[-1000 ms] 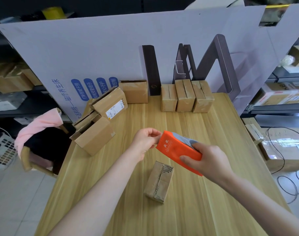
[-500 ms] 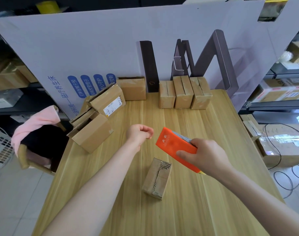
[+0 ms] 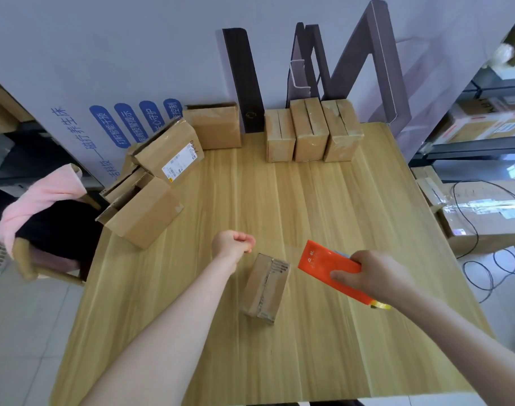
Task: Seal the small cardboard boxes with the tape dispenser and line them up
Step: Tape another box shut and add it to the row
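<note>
The right hand (image 3: 373, 273) grips the orange tape dispenser (image 3: 323, 263), held tilted above the bench (image 3: 323, 200); the left hand (image 3: 234, 244) hovers well apart from it with fingers curled against the thumb, and whether it pinches clear tape cannot be told; a small box (image 3: 265, 288) lies on the bench below and between the two hands, touched by neither; three boxes (image 3: 311, 130) stand side by side at the far edge; larger cartons (image 3: 145, 212) are heaped at the far left
</note>
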Demonstrator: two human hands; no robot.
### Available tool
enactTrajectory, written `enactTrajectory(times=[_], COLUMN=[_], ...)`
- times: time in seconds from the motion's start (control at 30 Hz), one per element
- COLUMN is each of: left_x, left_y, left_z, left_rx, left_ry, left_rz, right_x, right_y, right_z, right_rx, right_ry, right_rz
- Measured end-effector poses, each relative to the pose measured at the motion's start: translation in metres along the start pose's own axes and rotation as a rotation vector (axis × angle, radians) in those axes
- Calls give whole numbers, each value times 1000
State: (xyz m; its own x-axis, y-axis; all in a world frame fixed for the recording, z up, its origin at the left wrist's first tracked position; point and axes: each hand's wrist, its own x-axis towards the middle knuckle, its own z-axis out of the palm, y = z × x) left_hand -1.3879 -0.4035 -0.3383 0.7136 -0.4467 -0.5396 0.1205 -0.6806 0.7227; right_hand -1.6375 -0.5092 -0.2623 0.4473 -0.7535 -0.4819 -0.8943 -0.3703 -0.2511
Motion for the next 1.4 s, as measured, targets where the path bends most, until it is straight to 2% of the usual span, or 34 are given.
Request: enactTrajectory(times=[0.4,0.57,0.67,0.77,0.87,1.0,1.13,1.27,1.4], left_x=[12,6,-3,-20,-30,-25,-21,-20,-37], left_y=[-39,-55,-64,-72,-78,-89,-89,-89,-99], left_z=[34,50,57,62,63,62,62,60,67], left_rx=[83,164,15,-183,-225,-164,-96,-173,-184], left_ry=[76,138,220,331,260,226,135,179,248], left_rz=[-27,31,-46,7,100,223,222,137,73], right_x=[32,34,33,33,33,34,46,46,39], right_y=[-14,-23,-24,-26,-32,-45,-60,-52,-37], right_z=[36,44,46,48,48,47,62,66,51], right_rx=[-113,-170,-180,-170,-199,-298,-341,-158,10], right_ry=[-48,5,27,39,42,68,64,1,192], right_rz=[48,16,10,4,-5,-51,-125,-37,77])
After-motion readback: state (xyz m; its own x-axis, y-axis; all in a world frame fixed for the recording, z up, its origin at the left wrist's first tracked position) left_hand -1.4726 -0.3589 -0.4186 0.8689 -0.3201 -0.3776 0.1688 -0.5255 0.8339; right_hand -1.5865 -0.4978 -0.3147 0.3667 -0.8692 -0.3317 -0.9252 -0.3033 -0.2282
